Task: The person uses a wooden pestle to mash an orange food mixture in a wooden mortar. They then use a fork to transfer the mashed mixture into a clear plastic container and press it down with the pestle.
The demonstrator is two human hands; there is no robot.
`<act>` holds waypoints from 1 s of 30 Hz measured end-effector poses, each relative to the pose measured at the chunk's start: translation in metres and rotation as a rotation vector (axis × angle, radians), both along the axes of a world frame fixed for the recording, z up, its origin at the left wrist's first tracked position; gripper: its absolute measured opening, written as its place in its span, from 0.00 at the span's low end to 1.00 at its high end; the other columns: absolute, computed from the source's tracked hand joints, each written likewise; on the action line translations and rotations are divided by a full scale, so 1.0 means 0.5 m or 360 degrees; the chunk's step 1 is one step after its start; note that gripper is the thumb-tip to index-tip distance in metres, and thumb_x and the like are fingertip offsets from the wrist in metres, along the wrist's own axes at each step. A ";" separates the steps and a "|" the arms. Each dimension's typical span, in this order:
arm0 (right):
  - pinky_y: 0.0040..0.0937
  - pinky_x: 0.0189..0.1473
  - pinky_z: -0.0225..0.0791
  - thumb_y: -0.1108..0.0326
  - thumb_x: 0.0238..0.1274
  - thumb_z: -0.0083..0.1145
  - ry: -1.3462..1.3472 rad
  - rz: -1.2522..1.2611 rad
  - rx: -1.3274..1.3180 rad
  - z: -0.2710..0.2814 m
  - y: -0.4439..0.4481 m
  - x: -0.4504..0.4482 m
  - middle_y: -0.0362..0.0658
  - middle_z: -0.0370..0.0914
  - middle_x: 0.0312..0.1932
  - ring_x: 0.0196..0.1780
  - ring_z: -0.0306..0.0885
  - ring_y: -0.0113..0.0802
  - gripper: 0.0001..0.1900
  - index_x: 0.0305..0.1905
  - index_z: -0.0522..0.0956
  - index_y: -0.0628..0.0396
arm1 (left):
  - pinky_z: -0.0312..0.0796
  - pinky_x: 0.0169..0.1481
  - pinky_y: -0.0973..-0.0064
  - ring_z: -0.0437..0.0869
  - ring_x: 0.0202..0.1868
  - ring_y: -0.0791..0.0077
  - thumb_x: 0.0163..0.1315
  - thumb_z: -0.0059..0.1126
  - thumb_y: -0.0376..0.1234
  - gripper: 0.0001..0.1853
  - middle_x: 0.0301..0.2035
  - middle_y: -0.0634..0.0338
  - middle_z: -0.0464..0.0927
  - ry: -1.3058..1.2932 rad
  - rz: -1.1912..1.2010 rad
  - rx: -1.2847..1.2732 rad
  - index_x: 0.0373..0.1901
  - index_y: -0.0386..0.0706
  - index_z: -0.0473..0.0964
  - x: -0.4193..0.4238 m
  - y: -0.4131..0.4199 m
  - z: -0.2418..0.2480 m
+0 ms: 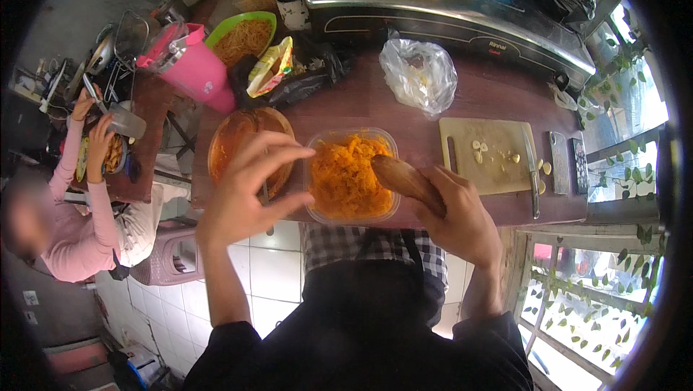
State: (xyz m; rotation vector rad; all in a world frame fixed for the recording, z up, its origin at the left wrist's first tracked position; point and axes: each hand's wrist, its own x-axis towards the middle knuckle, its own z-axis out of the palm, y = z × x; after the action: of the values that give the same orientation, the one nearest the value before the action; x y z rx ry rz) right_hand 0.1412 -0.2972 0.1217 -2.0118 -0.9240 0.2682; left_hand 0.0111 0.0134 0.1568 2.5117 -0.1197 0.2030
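Note:
A clear plastic container [397, 204] filled with orange mash [349, 174] stands at the table's near edge. My right hand [465, 218] grips a brown wooden pestle [409, 182], its rounded tip over the right side of the mash; contact between them cannot be made out. At the container's left rim, my left hand [243, 191] is empty, thumb and fingers spread apart. Behind that hand, partly hidden by it, lies a round mortar [227, 136] with orange residue inside.
Right of the container lies a cutting board [460, 174] with garlic pieces and a knife [535, 191]. Beyond are a plastic bag [419, 77] and a Rinnai stove [460, 28]. A pink pitcher [195, 72] stands at left. Another person [86, 228] sits further left, holding a knife.

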 end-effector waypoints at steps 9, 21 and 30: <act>0.49 0.44 0.76 0.71 0.62 0.70 -0.0079 0.0258 -0.0343 0.032 0.000 0.004 0.56 0.83 0.39 0.43 0.85 0.60 0.21 0.58 0.77 0.62 | 0.53 0.84 0.46 0.52 0.82 0.40 0.29 0.95 0.41 0.86 0.79 0.44 0.54 0.0355 0.0195 0.0038 0.87 0.48 0.36 0.006 -0.055 -0.076; 0.54 0.49 0.79 0.60 0.71 0.64 -0.0273 0.0663 -0.0901 0.076 0.053 0.040 0.54 0.83 0.47 0.48 0.86 0.58 0.19 0.61 0.78 0.52 | 0.54 0.85 0.48 0.58 0.82 0.45 0.36 0.94 0.34 0.85 0.80 0.36 0.49 0.0240 0.0159 -0.0425 0.83 0.44 0.25 0.018 -0.059 -0.148; 0.50 0.50 0.79 0.65 0.69 0.64 -0.0284 0.0705 -0.1115 0.099 0.040 0.058 0.49 0.84 0.47 0.49 0.87 0.53 0.20 0.64 0.80 0.49 | 0.58 0.84 0.51 0.62 0.80 0.48 0.35 0.95 0.35 0.85 0.76 0.37 0.58 -0.0048 0.0334 -0.0806 0.82 0.47 0.27 0.008 -0.109 -0.197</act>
State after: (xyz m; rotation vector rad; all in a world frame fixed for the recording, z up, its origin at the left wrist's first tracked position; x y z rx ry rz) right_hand 0.1701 -0.2772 0.1711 -2.4588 -1.5482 0.7500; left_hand 0.0150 -0.0409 0.0585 2.0133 0.1663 0.3134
